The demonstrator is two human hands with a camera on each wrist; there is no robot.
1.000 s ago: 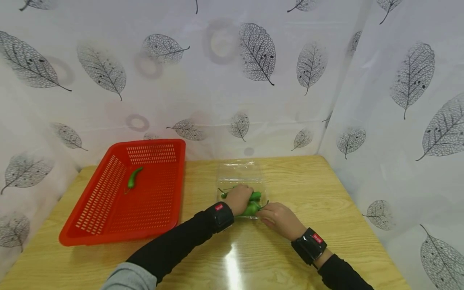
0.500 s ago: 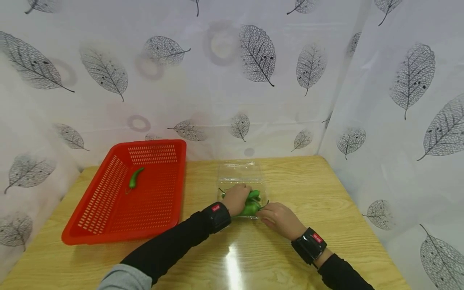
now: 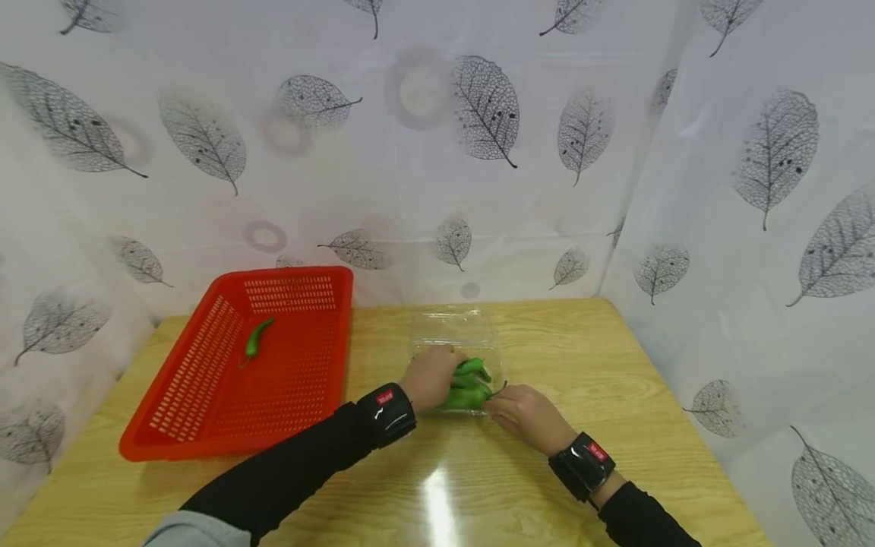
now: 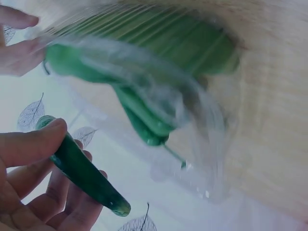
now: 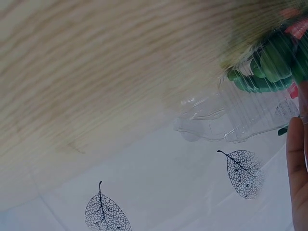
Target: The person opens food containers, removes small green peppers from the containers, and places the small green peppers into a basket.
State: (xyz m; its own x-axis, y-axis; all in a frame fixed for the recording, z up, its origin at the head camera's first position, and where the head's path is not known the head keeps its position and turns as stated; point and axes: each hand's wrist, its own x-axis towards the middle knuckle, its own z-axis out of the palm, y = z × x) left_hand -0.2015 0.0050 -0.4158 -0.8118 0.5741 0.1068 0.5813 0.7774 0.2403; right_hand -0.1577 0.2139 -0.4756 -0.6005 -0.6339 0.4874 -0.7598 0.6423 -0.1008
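Pepper (image 4: 89, 175) pinched in left hand (image 3: 428, 377) at clear box (image 3: 453, 327); box edge pinched in right hand (image 3: 530, 415); red basket (image 3: 287, 384) left of both.

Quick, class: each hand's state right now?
Left hand: holding a green pepper.
Right hand: at the clear container's near corner; grip cannot be told.

Leaf-printed white sheeting (image 3: 417, 182) behind a wooden table (image 3: 574, 357)

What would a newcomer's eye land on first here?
Probably the big red basket on the left of the table, with one green chili pepper inside. Next, the clear clamshell box to its right, holding green peppers; at it, the left hand grips another pepper. Black leaf prints dot the white backdrop behind.
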